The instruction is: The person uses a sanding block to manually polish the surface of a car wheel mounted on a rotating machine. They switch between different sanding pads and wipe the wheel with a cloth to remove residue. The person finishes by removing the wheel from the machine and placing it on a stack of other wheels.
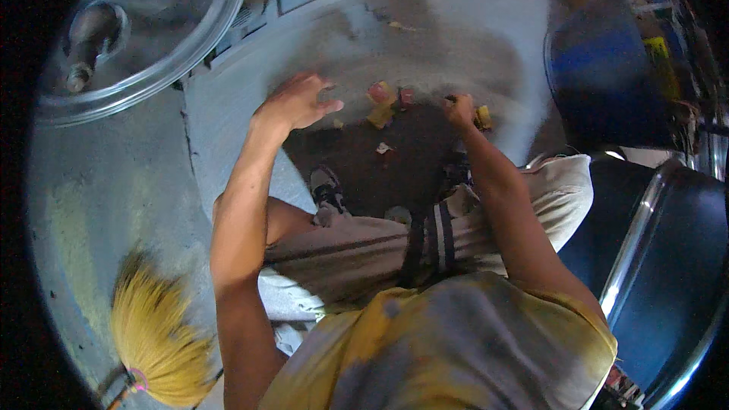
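My left hand [300, 101] is over the floor with its fingers apart and nothing visible in it. To its right, my right hand [462, 110] has curled fingers beside a dark spot; whether it grips something is unclear. A small yellow piece [483, 118] shows right beside my right wrist. Between the hands, a red and yellow piece [380, 92], a yellow piece [381, 116] and a small red piece [406, 97] lie on the dusty floor [364, 57]. A pale scrap [383, 148] lies nearer my feet.
A broom with yellow bristles [159, 336] lies at the lower left. A large round shiny rim [225, 28] fills the upper left. At the right are a dark blue container [603, 74] and a black surface with a chrome tube [638, 228]. A shoe [327, 188] rests below my hands.
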Tool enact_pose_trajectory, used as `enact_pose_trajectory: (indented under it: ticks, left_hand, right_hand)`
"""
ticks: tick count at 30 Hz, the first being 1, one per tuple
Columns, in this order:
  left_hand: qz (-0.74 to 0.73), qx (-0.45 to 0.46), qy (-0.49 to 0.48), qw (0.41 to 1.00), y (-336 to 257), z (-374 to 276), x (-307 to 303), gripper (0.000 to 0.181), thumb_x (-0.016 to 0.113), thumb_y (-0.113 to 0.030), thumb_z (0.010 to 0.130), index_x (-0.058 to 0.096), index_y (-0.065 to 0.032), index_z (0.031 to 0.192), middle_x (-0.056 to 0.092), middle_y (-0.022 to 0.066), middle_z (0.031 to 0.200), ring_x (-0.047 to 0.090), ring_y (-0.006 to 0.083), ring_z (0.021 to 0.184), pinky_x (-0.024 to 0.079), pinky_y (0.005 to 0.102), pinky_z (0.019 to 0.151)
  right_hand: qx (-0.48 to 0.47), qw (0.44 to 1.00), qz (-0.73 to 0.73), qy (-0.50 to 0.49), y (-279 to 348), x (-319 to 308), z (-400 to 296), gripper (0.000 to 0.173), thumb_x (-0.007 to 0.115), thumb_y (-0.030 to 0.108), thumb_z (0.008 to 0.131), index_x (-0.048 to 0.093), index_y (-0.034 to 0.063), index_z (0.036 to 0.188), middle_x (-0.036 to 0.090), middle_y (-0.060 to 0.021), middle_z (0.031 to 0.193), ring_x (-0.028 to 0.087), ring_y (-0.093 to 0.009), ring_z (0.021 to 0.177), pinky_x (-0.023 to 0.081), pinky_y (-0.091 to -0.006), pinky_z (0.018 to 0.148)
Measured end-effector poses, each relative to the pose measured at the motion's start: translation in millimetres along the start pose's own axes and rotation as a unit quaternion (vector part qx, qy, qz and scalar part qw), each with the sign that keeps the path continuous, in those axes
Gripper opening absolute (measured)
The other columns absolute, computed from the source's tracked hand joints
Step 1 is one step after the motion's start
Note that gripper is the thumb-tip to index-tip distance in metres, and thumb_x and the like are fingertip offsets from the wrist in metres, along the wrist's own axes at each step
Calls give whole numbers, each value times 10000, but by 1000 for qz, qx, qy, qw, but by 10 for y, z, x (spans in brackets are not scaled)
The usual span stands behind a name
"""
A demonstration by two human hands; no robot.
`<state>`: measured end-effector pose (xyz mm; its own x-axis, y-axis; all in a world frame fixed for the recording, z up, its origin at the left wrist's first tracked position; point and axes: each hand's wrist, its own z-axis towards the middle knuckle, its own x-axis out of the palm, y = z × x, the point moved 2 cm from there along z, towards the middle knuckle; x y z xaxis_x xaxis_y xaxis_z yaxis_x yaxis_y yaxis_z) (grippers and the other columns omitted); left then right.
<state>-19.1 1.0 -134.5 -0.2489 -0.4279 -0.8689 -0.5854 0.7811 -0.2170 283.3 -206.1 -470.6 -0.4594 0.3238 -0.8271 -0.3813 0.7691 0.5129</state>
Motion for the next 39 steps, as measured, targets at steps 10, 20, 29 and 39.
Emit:
enact_pose_trajectory:
  ticks: [10,20,29,39]
  left_hand:
    - [-31,44,-60,997,-206,-8,-84,560,693,-432,929,635,-29,1314,596,200,1364,523,369,1317,420,450,1113]
    - [-35,43,-35,998,-287,83,-114,548,729,-399,907,652,-24,1300,603,201,1384,533,365,1326,428,451,1110]
    - [-56,8,-69,996,-284,43,-215,561,735,-397,908,643,-22,1315,634,212,1333,626,368,1191,477,426,1053]
    - [-307,65,-234,920,-216,-51,-360,507,757,-220,902,604,-11,1338,695,137,1186,686,217,915,538,371,817]
  right_hand:
    - [190,967,-164,34,-1162,80,16,406,641,384,831,779,82,1066,555,-137,1361,470,-372,1289,364,-531,1107]
    - [-52,991,67,-105,-332,-91,-74,211,839,188,714,748,64,857,688,-208,900,671,-392,947,539,-481,813]
    - [-244,932,257,-76,1623,-1010,-140,432,900,208,712,660,68,1043,667,-90,790,670,-266,773,531,-383,732]
    - [-324,767,457,314,2723,-1792,-837,182,809,211,890,717,58,926,604,31,772,591,-86,743,519,-277,694]
